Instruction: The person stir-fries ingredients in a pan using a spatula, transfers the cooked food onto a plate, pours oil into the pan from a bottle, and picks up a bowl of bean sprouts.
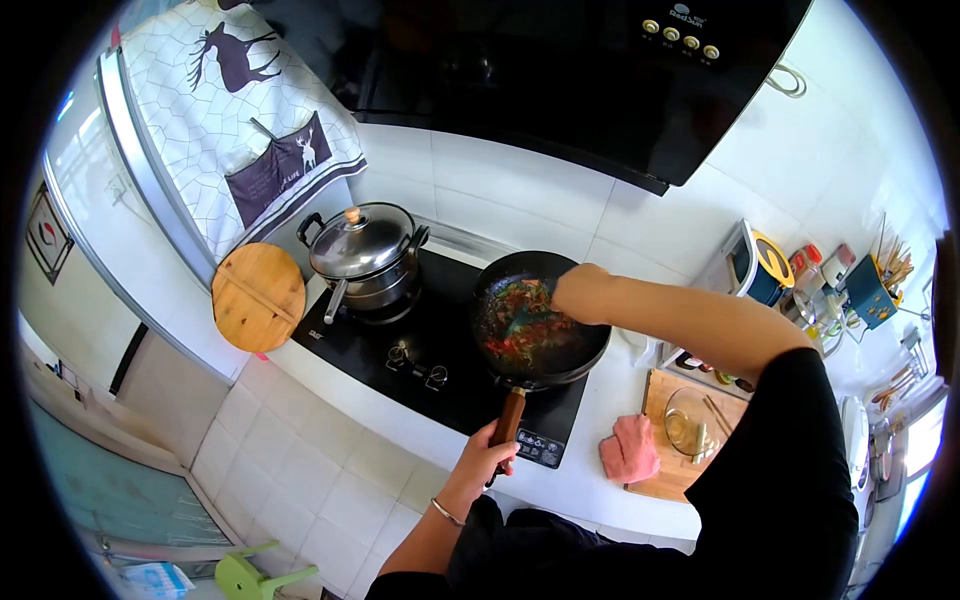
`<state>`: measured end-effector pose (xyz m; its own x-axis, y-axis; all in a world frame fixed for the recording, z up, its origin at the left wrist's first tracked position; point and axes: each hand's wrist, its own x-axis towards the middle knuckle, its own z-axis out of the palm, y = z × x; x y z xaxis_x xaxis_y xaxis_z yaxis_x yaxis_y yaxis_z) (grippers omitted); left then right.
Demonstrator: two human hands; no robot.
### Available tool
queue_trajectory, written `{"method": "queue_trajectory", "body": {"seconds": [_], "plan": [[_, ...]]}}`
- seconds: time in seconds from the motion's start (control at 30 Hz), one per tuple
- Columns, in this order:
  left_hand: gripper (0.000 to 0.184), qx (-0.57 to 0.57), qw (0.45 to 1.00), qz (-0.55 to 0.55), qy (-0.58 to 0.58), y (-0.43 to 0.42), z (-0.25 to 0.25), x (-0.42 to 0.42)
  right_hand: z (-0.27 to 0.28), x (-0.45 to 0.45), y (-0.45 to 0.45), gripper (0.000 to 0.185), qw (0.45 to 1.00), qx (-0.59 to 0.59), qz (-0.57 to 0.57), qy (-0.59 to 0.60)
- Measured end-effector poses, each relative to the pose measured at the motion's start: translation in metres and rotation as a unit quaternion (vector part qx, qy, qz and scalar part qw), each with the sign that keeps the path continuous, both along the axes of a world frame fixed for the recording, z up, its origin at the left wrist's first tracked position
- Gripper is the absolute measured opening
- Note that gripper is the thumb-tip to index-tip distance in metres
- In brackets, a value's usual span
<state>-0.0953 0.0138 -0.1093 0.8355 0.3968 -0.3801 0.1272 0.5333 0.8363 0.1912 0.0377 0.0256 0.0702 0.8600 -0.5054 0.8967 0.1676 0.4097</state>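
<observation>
Nearest us, our left hand [486, 457] has its fingers wrapped around the handle [511, 412] of the pan [572, 350], which sits on the stove's [450, 320] right side with chopped food [515, 345] inside. Our right hand [582, 294] reaches over its far right rim; we cannot tell its fingers' grip. Far left stands a lidded pot [375, 292].

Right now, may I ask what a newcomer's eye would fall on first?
Probably the frying pan of reddish food on the right of the hob, handle in the left hand. Next, the lidded pot on the hob's left, and the pink cloth at the left edge of the wooden board.
</observation>
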Motion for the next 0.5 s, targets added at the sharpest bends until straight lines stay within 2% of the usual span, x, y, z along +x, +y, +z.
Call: {"method": "queue_trajectory", "body": {"seconds": [0.07, 0.13, 0.2, 0.23, 0.3, 0.37, 0.43, 0.5], "plan": [[0.046, -0.002, 1.0, 0.0, -0.003, 0.001, 0.0, 0.0, 0.036, -0.015, -0.032, 0.028, 0.999, 0.026, 0.005, 0.024], [0.046, -0.007, 1.0, 0.001, -0.005, 0.0, 0.001, 0.0, 0.039, -0.033, -0.073, 0.014, 0.989, 0.113, -0.063, 0.076], [0.046, -0.008, 1.0, -0.001, 0.001, 0.0, 0.003, -0.001, 0.045, -0.048, -0.097, 0.019, 0.988, -0.03, -0.092, 0.116], [0.046, -0.008, 1.0, -0.001, 0.001, 0.0, 0.002, -0.001, 0.025, -0.045, -0.11, 0.022, 0.976, -0.016, -0.079, 0.202], [0.047, -0.016, 1.0, 0.005, -0.012, -0.001, -0.001, 0.001, -0.008, -0.06, -0.122, 0.027, 0.976, -0.006, -0.118, 0.185], [0.048, -0.014, 1.0, 0.0, -0.012, 0.0, -0.003, 0.001, -0.053, -0.066, -0.119, 0.036, 0.973, 0.169, -0.109, 0.116], [0.048, -0.012, 1.0, -0.005, -0.007, -0.001, -0.004, -0.001, -0.072, -0.07, -0.1, 0.043, 0.975, 0.147, -0.136, 0.096], [0.051, -0.011, 1.0, -0.006, 0.003, 0.0, -0.001, 0.0, -0.087, -0.06, -0.08, 0.043, 0.97, 0.203, -0.116, 0.064]]}}
